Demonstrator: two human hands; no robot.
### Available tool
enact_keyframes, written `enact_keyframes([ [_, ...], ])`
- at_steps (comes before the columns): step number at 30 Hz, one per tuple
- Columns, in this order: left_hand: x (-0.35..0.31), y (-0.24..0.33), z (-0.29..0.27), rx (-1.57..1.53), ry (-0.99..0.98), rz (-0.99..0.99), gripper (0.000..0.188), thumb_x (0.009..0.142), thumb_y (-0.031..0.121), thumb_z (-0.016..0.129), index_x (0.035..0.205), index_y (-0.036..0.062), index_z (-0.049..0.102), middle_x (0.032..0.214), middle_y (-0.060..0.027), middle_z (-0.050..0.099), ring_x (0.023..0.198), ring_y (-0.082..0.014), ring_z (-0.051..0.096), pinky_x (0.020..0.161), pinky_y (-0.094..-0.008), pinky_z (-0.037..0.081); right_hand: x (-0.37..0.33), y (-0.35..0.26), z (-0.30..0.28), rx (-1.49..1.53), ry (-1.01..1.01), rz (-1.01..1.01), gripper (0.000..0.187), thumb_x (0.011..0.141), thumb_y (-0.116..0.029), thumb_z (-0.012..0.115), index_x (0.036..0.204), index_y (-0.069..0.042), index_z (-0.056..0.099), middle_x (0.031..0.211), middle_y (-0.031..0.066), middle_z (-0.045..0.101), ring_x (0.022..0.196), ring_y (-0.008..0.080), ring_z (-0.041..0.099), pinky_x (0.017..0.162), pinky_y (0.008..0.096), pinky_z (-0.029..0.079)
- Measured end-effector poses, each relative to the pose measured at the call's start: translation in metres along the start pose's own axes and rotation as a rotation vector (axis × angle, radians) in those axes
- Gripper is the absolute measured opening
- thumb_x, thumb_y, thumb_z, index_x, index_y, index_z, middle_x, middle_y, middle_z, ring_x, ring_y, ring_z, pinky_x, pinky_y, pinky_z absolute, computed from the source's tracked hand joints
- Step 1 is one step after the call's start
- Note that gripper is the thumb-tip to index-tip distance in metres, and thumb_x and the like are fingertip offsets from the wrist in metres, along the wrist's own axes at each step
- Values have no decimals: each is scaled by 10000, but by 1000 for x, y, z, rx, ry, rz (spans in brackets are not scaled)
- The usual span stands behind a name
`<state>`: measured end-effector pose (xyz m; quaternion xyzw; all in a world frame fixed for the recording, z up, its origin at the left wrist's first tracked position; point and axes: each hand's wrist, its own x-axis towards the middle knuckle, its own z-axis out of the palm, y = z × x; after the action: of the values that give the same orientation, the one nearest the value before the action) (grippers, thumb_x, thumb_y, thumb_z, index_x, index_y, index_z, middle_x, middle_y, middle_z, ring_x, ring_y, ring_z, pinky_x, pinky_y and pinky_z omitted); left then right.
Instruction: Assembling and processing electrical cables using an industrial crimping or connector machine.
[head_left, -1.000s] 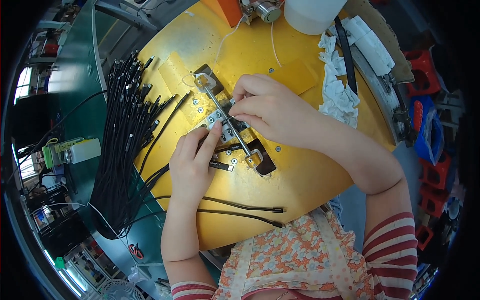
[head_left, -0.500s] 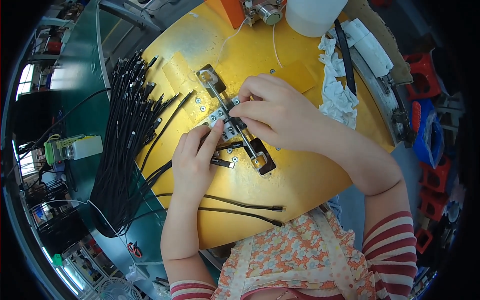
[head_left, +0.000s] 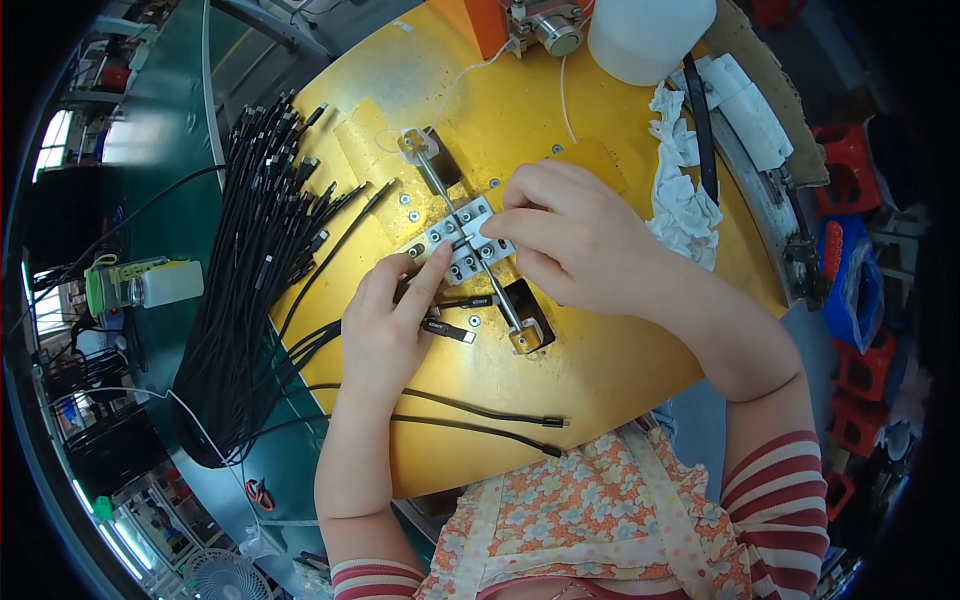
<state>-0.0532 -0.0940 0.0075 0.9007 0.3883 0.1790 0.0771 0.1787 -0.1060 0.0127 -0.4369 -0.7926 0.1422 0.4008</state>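
Gold-coloured sheet surfaces the worktop (head_left: 470, 375), on which a bolted metal block (head_left: 463, 262) is set near the middle. A slim steel rod (head_left: 502, 295) crosses above the block on a slant, with an end bracket at the far left and another at the near right. The left hand (head_left: 385, 315) rests at the block's left side, index finger extended with its tip at the block and the other fingers bent; its grip underneath cannot be told. Two black cable ends (head_left: 450, 331) project from beneath this hand toward the right, the nearer one showing a bare metal plug. The right hand (head_left: 575, 225) is poised at the block's right side, thumb and index finger pinched together; what lies between the tips is hidden. Two loose black cables (head_left: 490, 408) extend to the right near the front edge. A large bundle of black cables (head_left: 245, 290) lies to the left, partly over a green worktop (head_left: 175, 215). Crumpled white paper (head_left: 683, 222) is at the right, and a white plastic container (head_left: 640, 45) stands at the far side.
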Motion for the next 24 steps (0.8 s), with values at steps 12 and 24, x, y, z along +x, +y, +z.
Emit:
enact_keyframes([
  [12,-1,11,-64,-526,-386,97,441,659,-96,604,1077,36,649,899,-101,577,731,-279,578,649,-344,482,0,0,0,63,70,-74,219,673,42,623,882,-22,639,836,78,552,721,239,547,639,346,445],
  [24,-12,39,-51,-604,-468,-269,474,740,-58,620,1161,28,421,862,-179,586,777,-355,634,614,-417,491,-14,-37,18,277,-135,-355,221,695,-88,698,910,-64,651,868,56,595,763,227,578,638,326,453],
])
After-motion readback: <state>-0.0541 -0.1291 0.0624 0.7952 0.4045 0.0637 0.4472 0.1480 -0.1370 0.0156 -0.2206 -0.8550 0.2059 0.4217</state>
